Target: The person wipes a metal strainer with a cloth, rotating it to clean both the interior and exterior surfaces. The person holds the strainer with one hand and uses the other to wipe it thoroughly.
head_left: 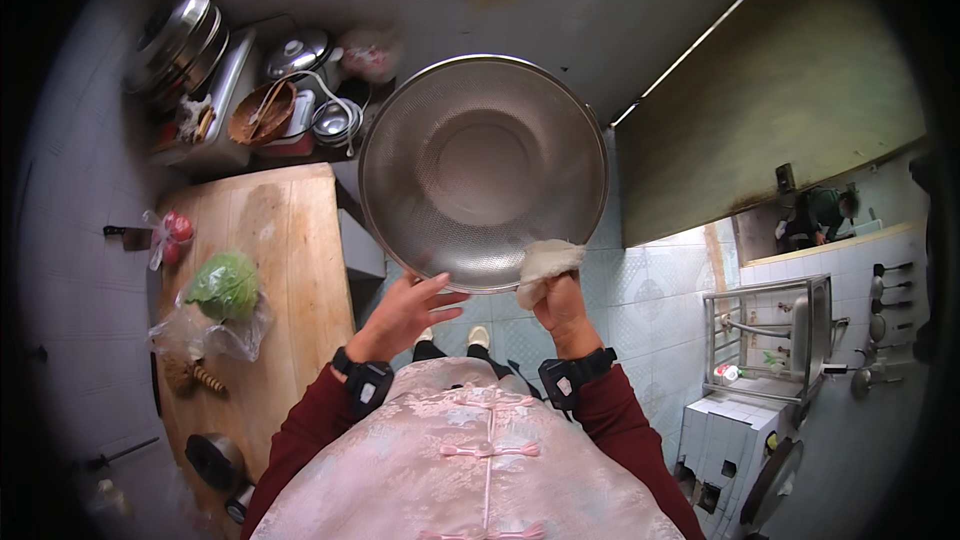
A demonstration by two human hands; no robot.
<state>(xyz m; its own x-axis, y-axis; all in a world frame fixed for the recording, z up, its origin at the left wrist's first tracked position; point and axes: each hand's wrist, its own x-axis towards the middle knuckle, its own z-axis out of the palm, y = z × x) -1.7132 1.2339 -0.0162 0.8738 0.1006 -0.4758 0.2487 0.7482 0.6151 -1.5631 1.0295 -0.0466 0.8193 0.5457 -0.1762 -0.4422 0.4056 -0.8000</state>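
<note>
A large steel wok [484, 169] with a honeycomb-textured inner surface is held up in front of me, its hollow facing me. My left hand [409, 315] grips the wok's near rim, thumb over the edge and fingers behind it. In my right hand [562, 311] is a bunched off-white cloth [550, 266]. The cloth lies against the wok's inner wall and rim at the lower right. Parts of my right fingers are hidden by the cloth.
Left is a wooden table [300, 240] with a bagged cabbage [223, 286], bagged red produce [176, 229] and a brush [202, 376]. A cleaver [129, 237] hangs beside it. Pots [176, 45] stand beyond; a sink [814, 330] is right. Another person [825, 214] crouches through the doorway.
</note>
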